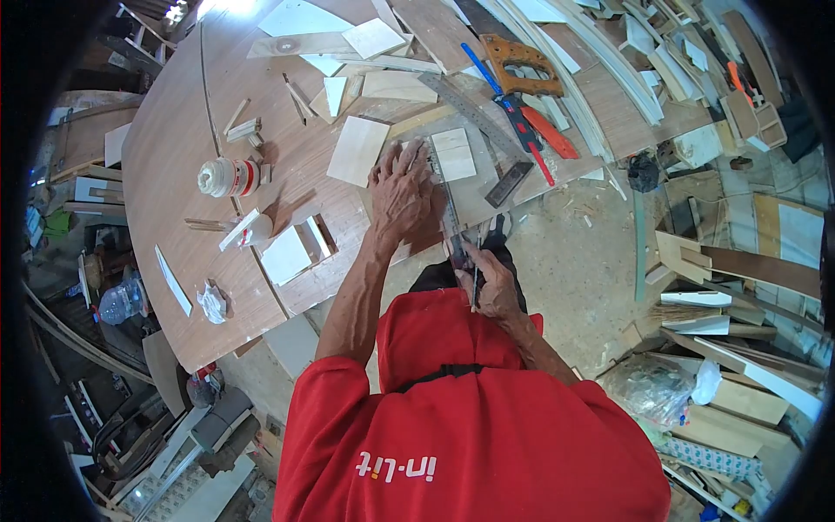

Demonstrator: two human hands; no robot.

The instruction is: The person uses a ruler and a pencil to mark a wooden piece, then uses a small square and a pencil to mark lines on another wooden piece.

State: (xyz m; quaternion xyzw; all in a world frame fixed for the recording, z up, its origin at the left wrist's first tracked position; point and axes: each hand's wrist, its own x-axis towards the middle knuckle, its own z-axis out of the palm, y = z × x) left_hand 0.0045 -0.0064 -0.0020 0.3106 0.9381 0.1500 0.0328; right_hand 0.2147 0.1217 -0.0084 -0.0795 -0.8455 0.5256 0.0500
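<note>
My left hand (402, 193) lies flat on the worktable (174, 130) near its front edge, fingertips beside a narrow metal ruler (450, 209). The ruler runs toward my body, past the table edge. At its near end my right hand (494, 283) is closed around a thin, dark object that I cannot make out clearly. A square pale board (358, 150) lies just left of my left fingers, and a smaller pale piece (453, 155) lies right of the ruler. Farther right rests a metal square (474, 113) with a dark handle.
A wooden-handled saw (524, 70) and red-and-blue tools (522, 126) lie at the right. On the left are a white-lidded jar (228, 177), a white bottle (254, 228) and crumpled white material (212, 302). Long wood strips (583, 70) and a plastic bag (652, 389) are farther right.
</note>
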